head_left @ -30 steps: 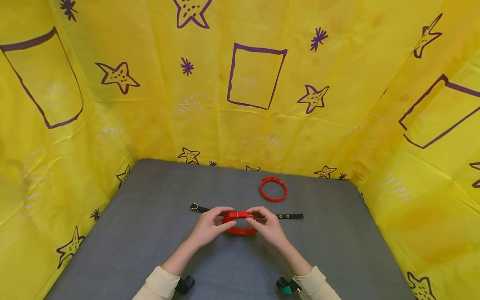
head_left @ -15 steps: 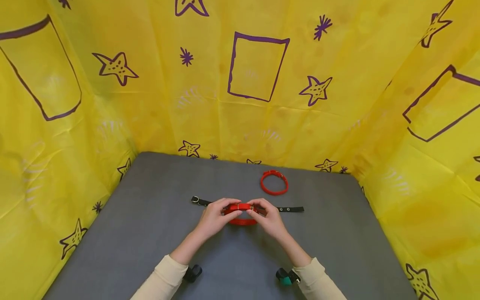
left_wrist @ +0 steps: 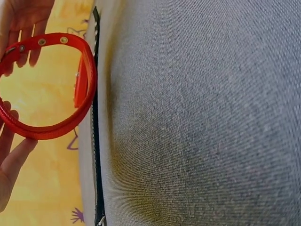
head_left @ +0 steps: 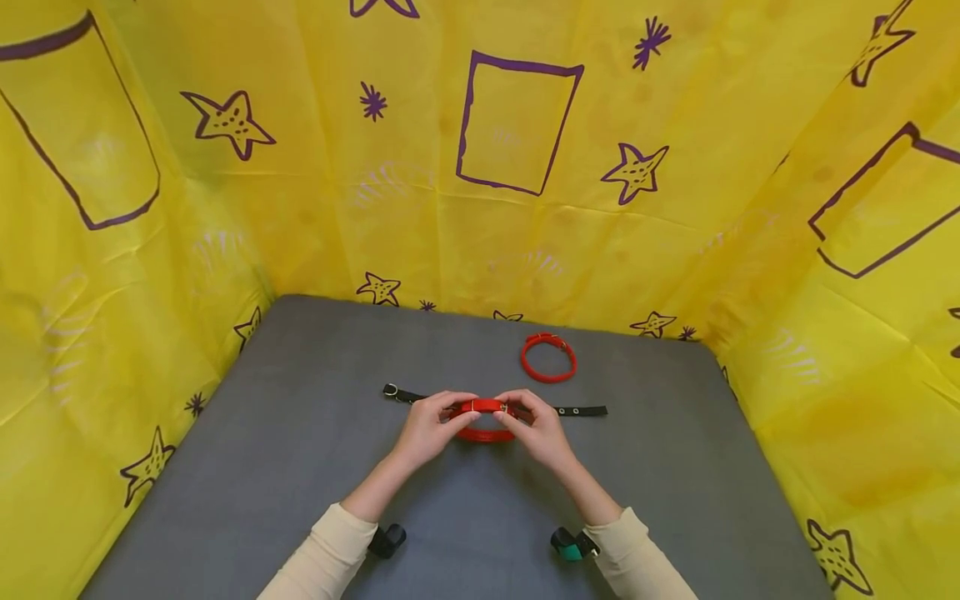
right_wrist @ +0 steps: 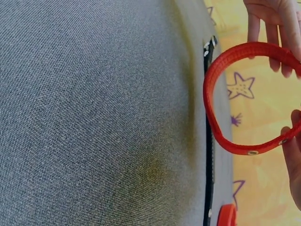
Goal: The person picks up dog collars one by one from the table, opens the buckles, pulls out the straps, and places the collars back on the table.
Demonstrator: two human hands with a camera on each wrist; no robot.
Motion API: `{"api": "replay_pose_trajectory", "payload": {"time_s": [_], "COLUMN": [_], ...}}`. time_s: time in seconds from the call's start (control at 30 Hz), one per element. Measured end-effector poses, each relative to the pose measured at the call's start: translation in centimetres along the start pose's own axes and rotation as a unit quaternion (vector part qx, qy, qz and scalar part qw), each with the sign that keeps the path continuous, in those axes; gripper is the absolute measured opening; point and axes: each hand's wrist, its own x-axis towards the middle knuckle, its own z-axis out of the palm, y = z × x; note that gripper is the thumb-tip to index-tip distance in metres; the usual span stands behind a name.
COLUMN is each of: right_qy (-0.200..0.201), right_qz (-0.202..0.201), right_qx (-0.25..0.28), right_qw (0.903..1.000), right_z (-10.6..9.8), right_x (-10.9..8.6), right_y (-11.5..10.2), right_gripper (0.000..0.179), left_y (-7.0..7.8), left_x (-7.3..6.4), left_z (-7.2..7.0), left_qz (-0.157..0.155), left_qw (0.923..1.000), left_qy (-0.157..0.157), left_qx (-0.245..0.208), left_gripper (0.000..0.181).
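A person's cream sleeves, cut off at the near edge, reach in over a gray table, each with a dark wrist device whose details are hard to make out. Just beyond, the left hand and the right hand grasp a red collar between thumbs and fingers, one on each side of its far part, near the middle of the table. The hands cover both sides of the loop; the wrist cameras show it round, with metal eyelets on the right, though their frames trim its outer edge, and whether its lower edge touches the table cannot be told. Behind it lies a black strap, its middle hidden by hands and collar, a metal ring showing at its left end and eyelets at its right. Farther back and to the right, a second red collar rests in a closed loop, only a part of it visible in each wrist view. Yellow cloth with purple stars and outlined boxes rises at the far side, its pale markings too faint to read.
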Motion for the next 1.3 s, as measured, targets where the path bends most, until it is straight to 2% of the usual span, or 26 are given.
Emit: {"api": "replay_pose_trajectory", "payload": {"time_s": [0.2, 0.3, 0.43, 0.6, 0.7, 0.97, 1.17, 1.3], "right_qy": [-0.005, -0.015, -0.02, -0.01, -0.005, -0.007, -0.001, -0.001], "right_qz": [0.0, -0.008, -0.051, -0.1, -0.097, -0.07, -0.048, -0.031], "right_qx": [-0.001, -0.009, -0.047, -0.09, -0.084, -0.034, -0.012, 0.009], "right_qw": [1.0, 0.9998, 0.9974, 0.9909, 0.9917, 0.997, 0.9988, 0.9995], "right_z": [-0.3, -0.5, -0.4, -0.2, -0.1, 0.2, 0.4, 0.4], "right_x": [0.5, 0.8, 1.1, 1.1, 1.0, 0.7, 0.5, 0.4], "right_y": [-0.3, -0.7, -1.2, -1.5, -1.5, -1.6, -1.4, -1.2], "right_gripper": [0.02, 0.025, 0.028, 0.021, 0.019, 0.018, 0.018, 0.019], "left_y": [0.0, 0.2, 0.5, 0.6, 0.5, 0.4, 0.3, 1.0], "left_x": [0.3, 0.4, 0.5, 0.5, 0.4, -0.2, -0.4, -0.4], "left_z": [0.1, 0.0, 0.0, 0.1, 0.2, 0.5, 0.7, 0.7], "left_qz": [0.017, 0.025, 0.029, 0.034, 0.029, -0.015, -0.015, -0.017], "left_qw": [0.9998, 0.9995, 0.9983, 0.9987, 0.9995, 0.9988, 0.9976, 0.9972], "left_qy": [0.004, 0.008, 0.008, 0.012, 0.007, 0.003, 0.013, 0.019], "left_qx": [-0.005, 0.017, 0.05, 0.035, 0.013, -0.047, -0.066, -0.07], "left_gripper": [0.023, 0.023, 0.023, 0.023, 0.023, 0.021, 0.021, 0.022]}}
